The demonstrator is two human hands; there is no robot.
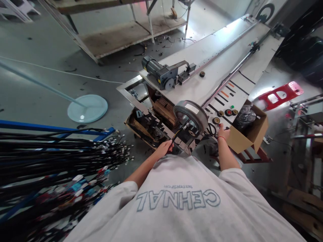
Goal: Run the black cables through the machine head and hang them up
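Note:
My left hand point(165, 148) is closed around a thin wire harness point(176, 135) with black and yellow strands. The harness runs up to the front of a large grey taping wheel point(191, 116) at the near end of a long white workbench point(214, 64). At the bench's near right corner is my right hand point(223, 133), a red band on its wrist. Its fingers are curled beside a black cable loop point(212, 129); a small red spot shows at the fingertips, and what they grip is unclear. Several tape rolls point(216, 120) lie just beyond it.
A black motor unit point(161, 72) is mounted on the bench's left side, with a long metal rail point(234, 70) along the right. An open cardboard box point(238, 138) stands at the right. Bundled black cables point(63, 151) hang on a blue rack at the left. A red stool point(281, 95) stands farther right.

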